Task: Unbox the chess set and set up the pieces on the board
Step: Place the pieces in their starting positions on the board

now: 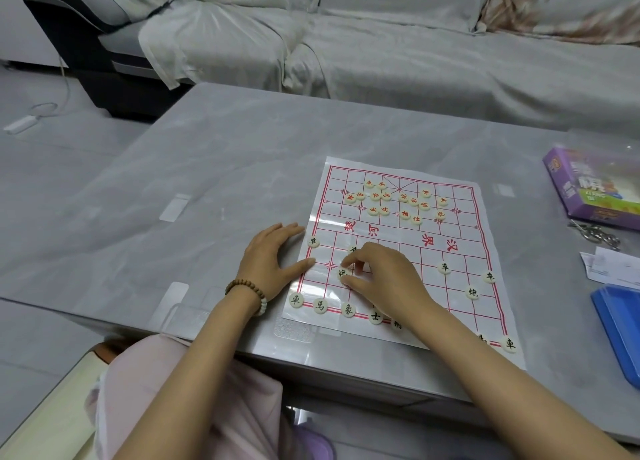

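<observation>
the board (401, 238) is a thin shiny sheet with red lines. it lies on the grey table (225, 169), right of the middle of the frame. it looks soft and bendy, with fold marks, so i think it could slide or lift up easily.

the left hand (270, 262) lies flat with straight fingers at the board's left edge. its fingertips touch the sheet and it grips nothing. it looks like it is keeping the sheet down.

the right hand (384, 276) is over the lower left part of the board. its thumb and first finger pinch a small round piece (342, 272) by its sides.

the red pieces (398, 200) sit in a loose heap on the top half of the board, not yet in their spots. some black pieces (320, 305) already stand along the bottom line and a few higher up.

the pieces look small, light, hard and smooth. they may skid on the shiny sheet, so i would hold each by its rim, set it down softly, and not bump the ones close by.

a purple box (588, 189) is at the right edge of the frame.
</observation>
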Tool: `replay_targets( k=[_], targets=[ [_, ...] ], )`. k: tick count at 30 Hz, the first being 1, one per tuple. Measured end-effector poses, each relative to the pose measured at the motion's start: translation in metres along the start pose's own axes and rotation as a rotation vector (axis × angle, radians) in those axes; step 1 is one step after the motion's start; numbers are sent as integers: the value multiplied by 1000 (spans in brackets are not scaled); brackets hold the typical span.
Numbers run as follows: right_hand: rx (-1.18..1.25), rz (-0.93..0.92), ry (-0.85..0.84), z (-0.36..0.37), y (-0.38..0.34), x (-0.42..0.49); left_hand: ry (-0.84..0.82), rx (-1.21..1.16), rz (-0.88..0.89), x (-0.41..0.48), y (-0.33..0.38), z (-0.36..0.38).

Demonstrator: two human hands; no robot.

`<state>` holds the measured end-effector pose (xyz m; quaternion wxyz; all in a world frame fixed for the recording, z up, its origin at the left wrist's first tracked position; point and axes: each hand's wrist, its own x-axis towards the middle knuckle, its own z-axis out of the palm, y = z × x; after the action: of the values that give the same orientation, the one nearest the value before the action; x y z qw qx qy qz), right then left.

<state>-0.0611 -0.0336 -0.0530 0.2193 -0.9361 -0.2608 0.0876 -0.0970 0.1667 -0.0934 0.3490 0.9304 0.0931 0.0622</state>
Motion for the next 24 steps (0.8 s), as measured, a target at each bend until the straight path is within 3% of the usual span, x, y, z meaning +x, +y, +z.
replay_targets(
  k=[24],
  targets=[
    [-2,41,54,12,-4,16,12,-10,-8,1,-2,2]
  ],
)
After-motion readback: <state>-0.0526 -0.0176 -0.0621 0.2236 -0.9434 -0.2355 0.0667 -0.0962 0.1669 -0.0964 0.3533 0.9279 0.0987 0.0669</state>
